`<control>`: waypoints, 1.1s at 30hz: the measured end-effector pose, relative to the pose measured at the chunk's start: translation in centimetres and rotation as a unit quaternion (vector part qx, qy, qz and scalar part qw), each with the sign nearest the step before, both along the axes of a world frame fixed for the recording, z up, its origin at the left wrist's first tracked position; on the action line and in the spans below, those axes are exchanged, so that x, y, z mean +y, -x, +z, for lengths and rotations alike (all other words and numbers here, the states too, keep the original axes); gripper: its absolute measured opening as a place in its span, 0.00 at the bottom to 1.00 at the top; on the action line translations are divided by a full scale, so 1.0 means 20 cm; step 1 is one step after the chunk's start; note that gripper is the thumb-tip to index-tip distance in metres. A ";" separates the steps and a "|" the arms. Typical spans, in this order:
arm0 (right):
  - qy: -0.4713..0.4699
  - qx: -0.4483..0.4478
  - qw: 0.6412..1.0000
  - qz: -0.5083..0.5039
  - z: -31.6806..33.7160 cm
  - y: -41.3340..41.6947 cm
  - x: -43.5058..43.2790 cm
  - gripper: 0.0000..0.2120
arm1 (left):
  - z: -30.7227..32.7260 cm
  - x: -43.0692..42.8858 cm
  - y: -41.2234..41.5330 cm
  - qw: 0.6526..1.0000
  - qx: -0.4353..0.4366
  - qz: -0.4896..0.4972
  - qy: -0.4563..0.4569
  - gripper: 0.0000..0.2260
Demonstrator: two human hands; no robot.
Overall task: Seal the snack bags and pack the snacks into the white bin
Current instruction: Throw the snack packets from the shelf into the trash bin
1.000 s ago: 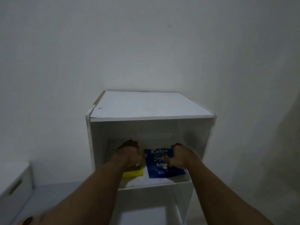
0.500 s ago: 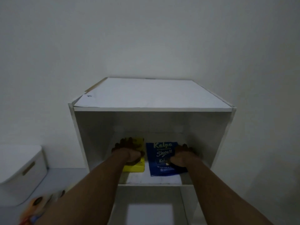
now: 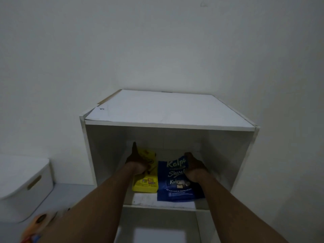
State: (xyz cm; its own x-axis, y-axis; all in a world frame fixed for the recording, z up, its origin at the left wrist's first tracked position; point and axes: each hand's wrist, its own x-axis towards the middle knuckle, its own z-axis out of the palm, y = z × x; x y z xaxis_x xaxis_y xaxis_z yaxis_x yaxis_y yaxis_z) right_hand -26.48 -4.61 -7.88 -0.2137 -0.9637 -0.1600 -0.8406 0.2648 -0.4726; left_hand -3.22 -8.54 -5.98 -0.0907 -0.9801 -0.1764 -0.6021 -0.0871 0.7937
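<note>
Inside the white shelf unit point(image 3: 168, 127), a yellow snack bag point(image 3: 146, 183) and a blue Kalpa snack bag point(image 3: 175, 186) lie side by side on the shelf board. My left hand point(image 3: 136, 162) grips the upper part of the yellow bag, one finger pointing toward the back. My right hand point(image 3: 193, 168) holds the blue bag's upper right edge, which is lifted and curled. The white bin point(image 3: 22, 186), with a lid and a slot handle, stands at the left on the grey surface.
A colourful snack packet point(image 3: 37, 223) lies at the lower left beside the bin, partly behind my left forearm. A lower compartment of the shelf unit point(image 3: 157, 230) opens below the board. White walls stand close behind and to the right.
The camera has come closer to the shelf. Both hands have slid toward the bags' top ends, and the blue bag's upper right corner now lifts in my right hand.
</note>
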 end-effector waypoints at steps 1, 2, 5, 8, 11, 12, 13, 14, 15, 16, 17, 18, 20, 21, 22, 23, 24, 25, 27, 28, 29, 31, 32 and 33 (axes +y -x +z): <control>0.002 0.016 1.000 0.008 0.01 0.00 0.01 0.34 | 0.01 0.01 0.00 1.000 0.009 -0.002 0.010 0.53; -0.002 0.028 1.000 0.010 0.03 -0.01 0.02 0.33 | 0.02 0.01 0.00 1.000 0.014 -0.003 0.018 0.53; 0.007 0.039 0.999 0.012 0.09 -0.02 0.05 0.34 | 0.07 0.02 -0.01 0.999 0.030 0.012 0.027 0.43; 0.017 0.052 0.998 0.020 0.17 -0.04 0.10 0.36 | 0.14 0.06 -0.03 0.997 0.040 0.019 0.061 0.30; 0.039 0.061 0.997 0.042 0.26 -0.08 0.19 0.40 | 0.20 0.13 -0.05 0.996 0.044 0.028 0.078 0.21; 0.046 0.071 0.995 0.049 0.29 -0.10 0.24 0.41 | 0.23 0.16 -0.05 0.996 0.037 0.024 0.082 0.18; 0.056 0.080 0.994 0.053 0.31 -0.12 0.28 0.40 | 0.26 0.19 -0.06 0.996 0.030 0.019 0.080 0.14; 0.062 0.086 0.993 0.049 0.34 -0.14 0.32 0.38 | 0.29 0.22 -0.07 0.996 0.028 0.011 0.078 0.10; 0.071 0.090 0.993 0.040 0.35 -0.16 0.37 0.35 | 0.31 0.25 -0.08 0.997 0.029 0.001 0.073 0.09; 0.079 0.099 0.992 0.029 0.38 -0.17 0.41 0.32 | 0.33 0.29 -0.09 0.997 0.032 -0.009 0.074 0.10; 0.089 0.110 0.990 0.020 0.40 -0.20 0.47 0.29 | 0.34 0.32 -0.11 0.996 0.047 -0.024 0.078 0.14; 0.095 0.122 0.988 0.010 0.43 -0.23 0.54 0.27 | 0.35 0.36 -0.13 0.992 0.070 -0.043 0.092 0.18; 0.104 0.144 0.984 -0.005 0.47 -0.30 0.68 0.29 | 0.37 0.44 -0.17 0.983 0.103 -0.092 0.124 0.27; 0.107 0.151 0.983 -0.014 0.49 -0.33 0.76 0.31 | 0.38 0.49 -0.20 0.978 0.113 -0.111 0.134 0.29; 0.110 0.160 0.981 -0.026 0.51 -0.37 0.84 0.33 | 0.38 0.54 -0.22 0.975 0.115 -0.124 0.146 0.29; 0.114 0.167 0.979 -0.039 0.52 -0.40 0.92 0.34 | 0.39 0.60 -0.24 0.972 0.117 -0.134 0.155 0.28; 0.118 0.169 0.977 -0.051 0.53 -0.44 1.02 0.35 | 0.39 0.65 -0.26 0.968 0.119 -0.147 0.164 0.28; 0.121 0.170 0.976 -0.061 0.52 -0.48 1.11 0.35 | 0.38 0.70 -0.29 0.967 0.115 -0.158 0.163 0.27; 0.116 0.170 0.975 -0.084 0.50 -0.54 1.30 0.34 | 0.36 0.82 -0.33 0.965 0.107 -0.183 0.154 0.28; 0.113 0.169 0.974 -0.100 0.49 -0.57 1.40 0.33 | 0.34 0.87 -0.34 0.963 0.107 -0.192 0.157 0.30; 0.114 0.169 0.972 -0.115 0.48 -0.59 1.49 0.32 | 0.32 0.93 -0.35 0.961 0.105 -0.199 0.162 0.32; 0.116 0.169 0.969 -0.141 0.45 -0.63 1.66 0.31 | 0.30 1.06 -0.36 0.957 0.090 -0.223 0.165 0.33; 0.113 0.170 0.967 -0.152 0.44 -0.65 1.74 0.30 | 0.30 1.12 -0.36 0.954 0.081 -0.236 0.167 0.31; 0.107 0.170 0.966 -0.165 0.42 -0.66 1.83 0.30 | 0.30 1.18 -0.35 0.951 0.077 -0.247 0.167 0.29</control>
State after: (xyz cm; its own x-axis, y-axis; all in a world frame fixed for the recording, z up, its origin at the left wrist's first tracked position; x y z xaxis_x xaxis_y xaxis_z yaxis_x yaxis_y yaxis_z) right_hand -13.23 31.95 0.49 -0.5196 -0.8375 0.1695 -0.8435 0.4711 -0.2580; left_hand 3.85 15.10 -0.04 -0.5550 -0.8099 0.1899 -0.3781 0.4489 0.8097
